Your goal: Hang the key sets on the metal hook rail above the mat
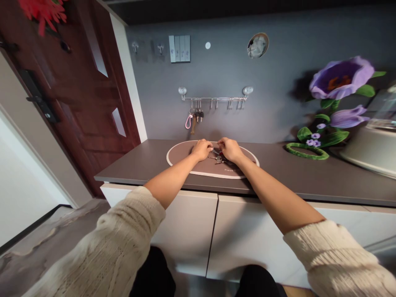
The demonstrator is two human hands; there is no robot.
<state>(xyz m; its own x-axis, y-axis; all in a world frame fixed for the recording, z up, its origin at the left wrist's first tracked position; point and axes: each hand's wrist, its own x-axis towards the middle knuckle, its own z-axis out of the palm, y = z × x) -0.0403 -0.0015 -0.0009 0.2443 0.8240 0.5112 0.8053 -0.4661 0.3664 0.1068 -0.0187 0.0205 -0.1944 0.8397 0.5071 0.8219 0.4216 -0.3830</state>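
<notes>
Over an oval brown mat [182, 159] with a pale rim, both my hands meet around a bunch of keys [219, 158]. My left hand [202, 149] has its thumb and fingers pinched at the left side of the bunch. From the right, my right hand [230, 149] curls its fingers round the upper part, where a bit of red shows. Several metal keys hang or lie below the fingers, close to the mat; I cannot tell whether they touch it. The fingertips partly hide what each hand grips.
On the wall, a hook rail [214, 99] carries more keys [198, 115] and a pink carabiner [188, 121]. Purple artificial flowers [342, 82] and a large pale lamp-like object [371, 144] stand on the counter [278, 177] at right. A dark red door [77, 82] is at left.
</notes>
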